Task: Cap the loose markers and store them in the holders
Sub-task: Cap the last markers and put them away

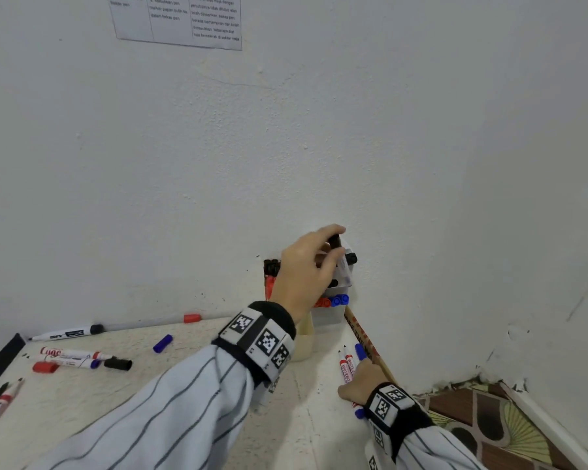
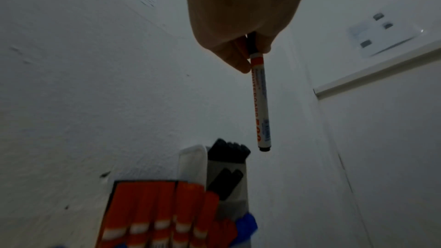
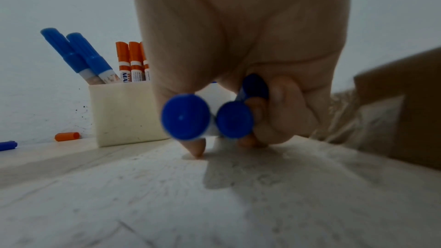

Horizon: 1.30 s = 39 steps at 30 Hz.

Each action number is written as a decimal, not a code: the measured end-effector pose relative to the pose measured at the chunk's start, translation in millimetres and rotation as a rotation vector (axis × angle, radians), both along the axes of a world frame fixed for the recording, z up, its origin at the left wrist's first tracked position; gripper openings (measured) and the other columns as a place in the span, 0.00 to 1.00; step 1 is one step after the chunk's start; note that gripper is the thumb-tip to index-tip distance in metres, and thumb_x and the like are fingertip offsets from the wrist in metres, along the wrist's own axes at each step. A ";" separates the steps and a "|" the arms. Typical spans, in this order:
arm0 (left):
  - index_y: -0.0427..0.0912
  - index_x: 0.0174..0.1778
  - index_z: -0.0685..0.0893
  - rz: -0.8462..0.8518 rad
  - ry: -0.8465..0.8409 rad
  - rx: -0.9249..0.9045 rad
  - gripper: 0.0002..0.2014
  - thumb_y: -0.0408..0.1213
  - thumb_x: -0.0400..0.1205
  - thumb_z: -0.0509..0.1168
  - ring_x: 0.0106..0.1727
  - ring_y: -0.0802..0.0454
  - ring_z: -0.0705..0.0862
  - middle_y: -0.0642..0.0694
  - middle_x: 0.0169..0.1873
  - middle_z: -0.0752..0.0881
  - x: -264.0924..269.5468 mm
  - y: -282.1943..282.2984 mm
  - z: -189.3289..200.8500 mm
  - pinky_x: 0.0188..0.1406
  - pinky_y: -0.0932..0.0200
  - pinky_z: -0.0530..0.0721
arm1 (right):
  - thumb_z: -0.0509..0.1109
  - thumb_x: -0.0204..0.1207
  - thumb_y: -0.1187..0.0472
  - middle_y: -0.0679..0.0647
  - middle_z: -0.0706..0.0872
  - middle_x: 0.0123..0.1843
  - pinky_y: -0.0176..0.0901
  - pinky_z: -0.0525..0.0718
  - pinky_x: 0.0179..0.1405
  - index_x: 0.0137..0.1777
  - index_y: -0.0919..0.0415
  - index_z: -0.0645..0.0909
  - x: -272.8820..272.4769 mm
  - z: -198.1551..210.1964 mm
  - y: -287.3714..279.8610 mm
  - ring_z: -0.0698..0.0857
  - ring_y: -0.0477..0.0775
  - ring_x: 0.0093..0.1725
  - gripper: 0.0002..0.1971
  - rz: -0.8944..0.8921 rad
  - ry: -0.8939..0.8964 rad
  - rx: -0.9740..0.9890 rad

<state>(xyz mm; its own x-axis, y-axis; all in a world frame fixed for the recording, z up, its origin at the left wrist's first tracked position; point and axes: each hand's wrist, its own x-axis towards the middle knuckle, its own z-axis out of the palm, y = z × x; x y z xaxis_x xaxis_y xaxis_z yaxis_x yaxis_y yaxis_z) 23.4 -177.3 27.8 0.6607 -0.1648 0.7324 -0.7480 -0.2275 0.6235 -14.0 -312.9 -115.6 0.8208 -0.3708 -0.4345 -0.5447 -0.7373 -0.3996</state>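
Observation:
My left hand (image 1: 333, 249) pinches a black-capped whiteboard marker (image 2: 260, 101) by its cap end. It hangs upright just above a grey holder (image 2: 226, 176) full of black-capped markers, against the wall. A lower holder (image 1: 330, 315) in front has red and blue caps showing. My right hand (image 1: 357, 381) rests on the table by the right edge and grips two blue-ended markers (image 3: 186, 116) side by side, their bare tips (image 1: 343, 354) pointing away. A blue cap (image 3: 255, 86) is tucked in the same fingers.
A cream holder (image 3: 124, 112) holds blue and orange markers. On the left of the table lie a black-capped marker (image 1: 65, 334), two more markers (image 1: 72, 357), red caps (image 1: 192, 318), a blue cap (image 1: 162, 343) and a black cap (image 1: 118, 363). A wooden stick (image 1: 367, 344) lines the right edge.

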 end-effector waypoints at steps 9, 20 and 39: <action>0.34 0.60 0.85 0.055 -0.107 0.258 0.19 0.17 0.75 0.63 0.56 0.52 0.83 0.40 0.53 0.87 32.3 -22.4 -47.2 0.61 0.63 0.78 | 0.69 0.69 0.57 0.48 0.77 0.40 0.32 0.78 0.27 0.57 0.60 0.71 -12.3 0.2 -8.9 0.80 0.47 0.36 0.18 -0.018 -0.045 0.065; 0.41 0.63 0.81 0.256 -0.043 0.849 0.17 0.28 0.78 0.62 0.56 0.43 0.83 0.44 0.56 0.84 53.3 -35.4 -64.6 0.52 0.50 0.79 | 0.71 0.72 0.57 0.51 0.78 0.49 0.31 0.77 0.25 0.63 0.61 0.69 -5.0 0.4 -8.3 0.82 0.49 0.42 0.22 0.024 -0.006 0.026; 0.41 0.59 0.82 0.199 0.411 0.962 0.13 0.40 0.84 0.56 0.62 0.45 0.77 0.43 0.58 0.79 -11.3 -41.0 -136.1 0.62 0.52 0.77 | 0.55 0.83 0.61 0.63 0.79 0.67 0.43 0.76 0.64 0.69 0.69 0.73 -6.0 4.8 -22.1 0.79 0.60 0.67 0.18 0.168 -0.073 -0.053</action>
